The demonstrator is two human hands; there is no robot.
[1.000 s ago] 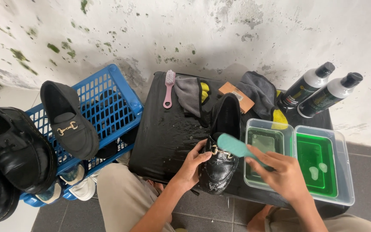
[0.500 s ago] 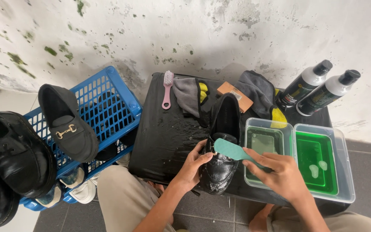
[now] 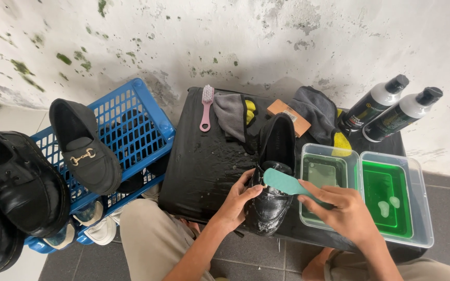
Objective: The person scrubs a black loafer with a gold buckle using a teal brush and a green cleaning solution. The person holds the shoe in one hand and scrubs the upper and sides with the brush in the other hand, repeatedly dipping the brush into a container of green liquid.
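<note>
Fingers of the right hand [image 3: 346, 212] wrapped tight around a teal plastic brush [image 3: 283, 182], its head on a wet shiny black loafer [image 3: 273, 177]. At nine o'clock, the left hand [image 3: 238, 202] cupped the shoe on the black table [image 3: 204, 161].

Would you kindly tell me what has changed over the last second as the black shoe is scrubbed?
The right hand has drawn the teal brush leftward and down across the wet black shoe, toward the left hand. That hand still steadies the shoe. The green water trays, bottles and blue basket stayed put.
</note>
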